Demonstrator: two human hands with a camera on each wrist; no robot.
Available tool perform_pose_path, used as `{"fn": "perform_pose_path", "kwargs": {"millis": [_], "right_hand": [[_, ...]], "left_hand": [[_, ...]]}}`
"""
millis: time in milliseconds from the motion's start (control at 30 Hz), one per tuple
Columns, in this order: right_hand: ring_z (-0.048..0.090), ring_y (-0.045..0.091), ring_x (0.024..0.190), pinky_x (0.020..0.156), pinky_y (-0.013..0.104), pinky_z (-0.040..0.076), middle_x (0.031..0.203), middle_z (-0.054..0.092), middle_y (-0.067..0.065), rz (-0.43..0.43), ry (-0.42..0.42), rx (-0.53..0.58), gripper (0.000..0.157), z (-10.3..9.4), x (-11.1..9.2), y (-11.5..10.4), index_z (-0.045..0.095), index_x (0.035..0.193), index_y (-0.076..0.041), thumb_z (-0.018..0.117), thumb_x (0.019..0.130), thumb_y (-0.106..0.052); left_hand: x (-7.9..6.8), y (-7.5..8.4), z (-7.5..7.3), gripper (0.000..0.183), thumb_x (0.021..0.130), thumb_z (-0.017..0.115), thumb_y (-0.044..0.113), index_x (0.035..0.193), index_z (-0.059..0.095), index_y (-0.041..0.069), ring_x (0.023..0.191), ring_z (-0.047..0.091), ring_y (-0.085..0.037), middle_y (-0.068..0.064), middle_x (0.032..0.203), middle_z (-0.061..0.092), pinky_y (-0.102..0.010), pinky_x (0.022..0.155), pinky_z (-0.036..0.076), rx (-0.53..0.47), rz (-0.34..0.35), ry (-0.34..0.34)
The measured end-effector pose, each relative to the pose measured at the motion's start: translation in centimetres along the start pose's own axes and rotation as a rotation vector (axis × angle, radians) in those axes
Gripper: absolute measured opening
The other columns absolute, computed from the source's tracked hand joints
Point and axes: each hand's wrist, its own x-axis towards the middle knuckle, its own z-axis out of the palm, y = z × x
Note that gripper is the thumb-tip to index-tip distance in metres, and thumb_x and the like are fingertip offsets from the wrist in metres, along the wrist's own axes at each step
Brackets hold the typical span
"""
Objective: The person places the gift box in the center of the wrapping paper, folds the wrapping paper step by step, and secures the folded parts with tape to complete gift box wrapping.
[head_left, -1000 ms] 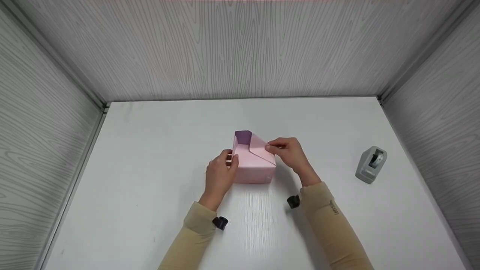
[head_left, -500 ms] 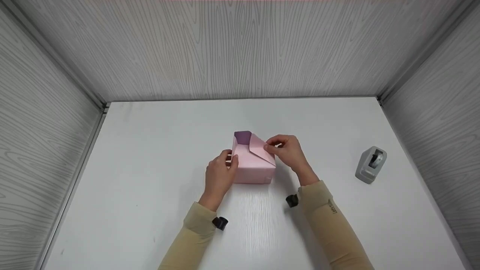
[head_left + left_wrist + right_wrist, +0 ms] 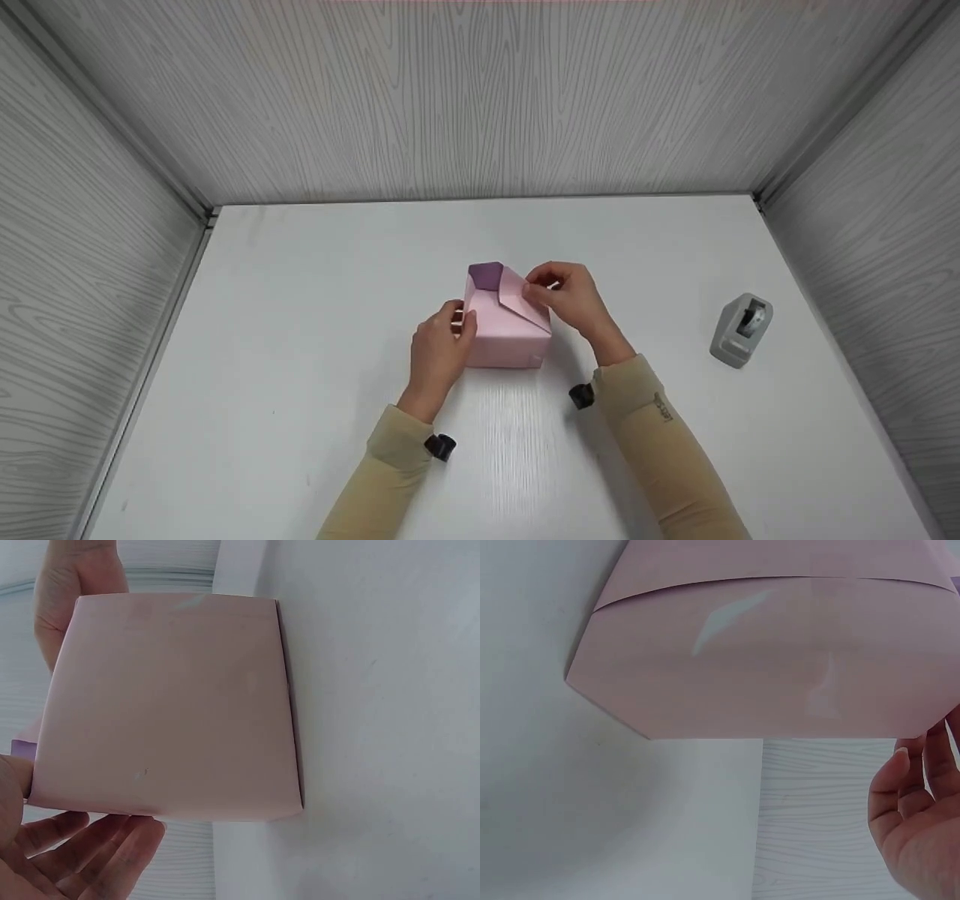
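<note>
A pink paper box stands mid-table, its purple inside showing at the far left corner and a slanted flap folded across its right side. My left hand grips the box's left side, thumb at the front corner; in the left wrist view, its fingers lie along one edge. My right hand has thumb and forefinger curled together at the flap's slanted edge, pinching it. On the box side in the right wrist view, shiny clear tape catches the light.
A grey tape dispenser stands to the right on the white table. Grey wood-grain walls border the table at the back and on both sides. Each sleeve cuff carries a small black wrist camera.
My right hand has slid a short way up and left along the flap's slanted edge. The left hand and the box have stayed nearly still.
</note>
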Motion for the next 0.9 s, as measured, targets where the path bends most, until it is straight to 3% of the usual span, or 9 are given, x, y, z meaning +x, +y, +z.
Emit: {"fn": "perform_pose_path", "kwargs": {"millis": [133,233,367,633,900], "right_hand": [[0.054,0.021,0.075,0.064,0.025,0.043,0.081,0.065,0.013,0.002,-0.007,-0.012,0.007,0.2,-0.3,-2.3,0.069,0.089,0.006,0.071,0.084,0.004],[0.052,0.021,0.073,0.062,0.024,0.042,0.081,0.063,0.016,-0.018,-0.009,-0.015,0.004,0.4,-0.1,-2.7,0.069,0.087,0.006,0.07,0.084,0.006],[0.051,0.019,0.071,0.059,0.023,0.041,0.081,0.063,0.013,-0.028,-0.016,-0.015,0.004,0.6,0.8,-1.4,0.07,0.087,0.0,0.071,0.085,0.003],[0.055,0.018,0.075,0.066,0.028,0.044,0.082,0.066,0.007,-0.07,-0.03,-0.049,0.004,0.9,1.6,-2.9,0.071,0.09,-0.004,0.072,0.086,-0.003],[0.053,0.015,0.071,0.061,0.026,0.043,0.081,0.065,0.002,-0.105,-0.05,-0.103,0.004,1.4,2.2,-4.0,0.071,0.091,-0.003,0.068,0.089,-0.004]], "left_hand": [[0.0,0.1,0.0,0.027,0.097,0.059,0.024,0.109,0.068,0.002,0.081,0.07,-0.019,-0.01,0.095,0.072,-0.034,0.07,0.057,0.003,-0.003,-0.001],[0.0,0.1,0.0,0.028,0.097,0.059,0.025,0.11,0.068,0.002,0.081,0.07,-0.019,-0.01,0.096,0.072,-0.034,0.07,0.057,0.008,-0.009,-0.006],[0.0,0.1,0.0,0.028,0.097,0.059,0.024,0.11,0.069,0.002,0.082,0.071,-0.019,-0.01,0.096,0.072,-0.034,0.07,0.057,0.01,-0.012,-0.007],[0.1,0.1,-0.1,0.027,0.097,0.06,0.023,0.109,0.068,0.001,0.081,0.071,-0.019,-0.011,0.096,0.072,-0.034,0.069,0.057,-0.003,0.0,-0.007],[0.0,0.0,-0.1,0.025,0.096,0.061,0.021,0.107,0.068,0.001,0.079,0.071,-0.019,-0.011,0.095,0.072,-0.033,0.068,0.057,-0.005,0.025,0.013]]}}
